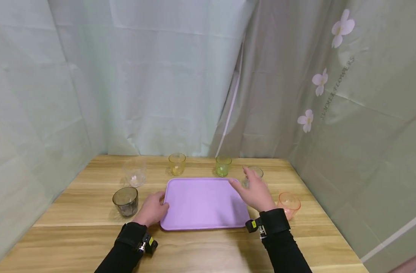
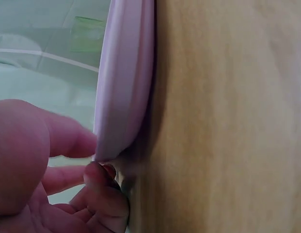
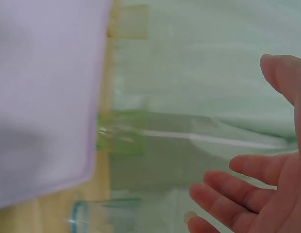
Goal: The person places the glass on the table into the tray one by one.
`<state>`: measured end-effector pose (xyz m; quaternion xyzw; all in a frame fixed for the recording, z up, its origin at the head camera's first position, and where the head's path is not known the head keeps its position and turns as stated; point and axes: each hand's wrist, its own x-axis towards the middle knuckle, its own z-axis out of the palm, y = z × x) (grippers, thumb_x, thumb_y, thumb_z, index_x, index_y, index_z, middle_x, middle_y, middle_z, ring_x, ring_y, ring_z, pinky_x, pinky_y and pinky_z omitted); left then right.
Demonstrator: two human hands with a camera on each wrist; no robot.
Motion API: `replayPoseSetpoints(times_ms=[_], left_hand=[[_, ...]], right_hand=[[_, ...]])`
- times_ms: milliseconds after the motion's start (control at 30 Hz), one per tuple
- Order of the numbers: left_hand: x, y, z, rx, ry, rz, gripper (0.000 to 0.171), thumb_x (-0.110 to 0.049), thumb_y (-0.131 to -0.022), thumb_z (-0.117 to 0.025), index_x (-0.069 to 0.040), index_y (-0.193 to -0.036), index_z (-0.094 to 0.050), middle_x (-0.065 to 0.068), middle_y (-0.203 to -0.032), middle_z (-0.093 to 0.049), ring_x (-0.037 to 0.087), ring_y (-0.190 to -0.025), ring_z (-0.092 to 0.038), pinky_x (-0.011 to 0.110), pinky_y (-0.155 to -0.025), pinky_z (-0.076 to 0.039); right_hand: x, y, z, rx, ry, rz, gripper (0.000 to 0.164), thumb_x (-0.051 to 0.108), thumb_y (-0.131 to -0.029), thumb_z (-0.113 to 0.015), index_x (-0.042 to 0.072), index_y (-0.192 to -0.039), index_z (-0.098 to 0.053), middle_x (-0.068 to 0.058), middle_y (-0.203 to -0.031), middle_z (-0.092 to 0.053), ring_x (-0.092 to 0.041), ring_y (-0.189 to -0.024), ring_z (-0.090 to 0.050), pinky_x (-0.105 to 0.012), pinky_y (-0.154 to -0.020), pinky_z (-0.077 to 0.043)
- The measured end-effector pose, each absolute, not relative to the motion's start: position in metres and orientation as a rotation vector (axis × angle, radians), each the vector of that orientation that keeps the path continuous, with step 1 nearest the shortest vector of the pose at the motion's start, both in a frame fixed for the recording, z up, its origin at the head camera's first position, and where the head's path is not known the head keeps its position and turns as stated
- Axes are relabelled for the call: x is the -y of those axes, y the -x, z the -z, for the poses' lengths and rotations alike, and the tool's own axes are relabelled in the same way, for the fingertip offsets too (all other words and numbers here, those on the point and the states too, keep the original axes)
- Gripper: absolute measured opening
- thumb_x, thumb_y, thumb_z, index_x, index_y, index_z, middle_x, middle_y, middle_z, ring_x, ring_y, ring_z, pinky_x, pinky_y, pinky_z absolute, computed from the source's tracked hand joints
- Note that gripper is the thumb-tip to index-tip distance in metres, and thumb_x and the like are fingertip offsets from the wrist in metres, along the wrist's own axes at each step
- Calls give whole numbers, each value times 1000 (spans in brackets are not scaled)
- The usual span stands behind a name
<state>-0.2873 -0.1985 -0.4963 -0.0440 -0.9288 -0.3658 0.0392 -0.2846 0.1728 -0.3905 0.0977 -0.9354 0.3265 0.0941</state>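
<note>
Purple tray (image 1: pixel 204 204) is sitting on the tabletop (image 1: pixel 201 252), L hand (image 1: pixel 152 207) pinching its left rim w/ fingers (image 2: pixel 68 178). R hand (image 1: pixel 257 194) is hovering nr the right rim, fingers loose & gripping nada, yellow glass (image 1: pixel 177 165) & green glass (image 1: pixel 223 167) standing beyond.

Drapes (image 1: pixel 174 76) on three sides of a wooden table (image 1: pixel 194 252) form a nook.

smooth plastic-looking tray (image 1: pixel 205 204); glossy glass-like cups (image 1: pixel 127 206); wood-grained tabletop (image 1: pixel 194 250)
</note>
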Motion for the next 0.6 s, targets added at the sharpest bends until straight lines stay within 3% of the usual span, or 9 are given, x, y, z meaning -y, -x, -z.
replayPoseSetpoints(times_ms=[133, 200, 267, 367, 600], left_hand=[[193, 280, 487, 2868, 71, 1134, 54, -9, -99, -62, 15, -148, -57, 25, -121, -72, 35, -104, -66, 50, -97, -56], [189, 276, 484, 2875, 55, 1154, 55, -7, -99, -62, 16, -149, -55, 19, -105, -70, 31, -97, -65, 45, -89, -55], [188, 274, 484, 2873, 52, 1165, 56, -7, -100, -63, 15, -150, -55, 10, -88, -62, 26, -88, -63, 38, -81, -52], [188, 274, 485, 2868, 68, 1180, 57, -7, -100, -62, 16, -151, -54, 6, -77, -50, 23, -80, -58, 35, -75, -47], [200, 285, 496, 2826, 168, 1127, 55, -10, -99, -60, 17, -147, -56, 17, -99, -66, 31, -92, -63, 37, -80, -50]], right_hand=[[-192, 278, 371, 2723, -246, -1087, 91, 60, -106, -64, 3, -171, -34, -25, -167, -46, -45, -153, -49, -65, -122, -43], [-205, 274, 363, 2699, -209, -1140, 91, 60, -107, -62, 4, -172, -31, -23, -170, -43, -43, -156, -45, -64, -123, -41], [-218, 271, 357, 2679, -171, -1167, 91, 61, -108, -60, 6, -173, -28, -22, -172, -40, -42, -158, -42, -63, -125, -40], [-237, 268, 350, 2656, -120, -1181, 92, 60, -108, -59, 6, -174, -25, -23, -172, -37, -42, -159, -39, -62, -126, -38], [-280, 263, 346, 2720, -38, -1136, 102, 67, -107, -56, 5, -176, -13, -29, -176, -26, -48, -163, -28, -68, -127, -31]])
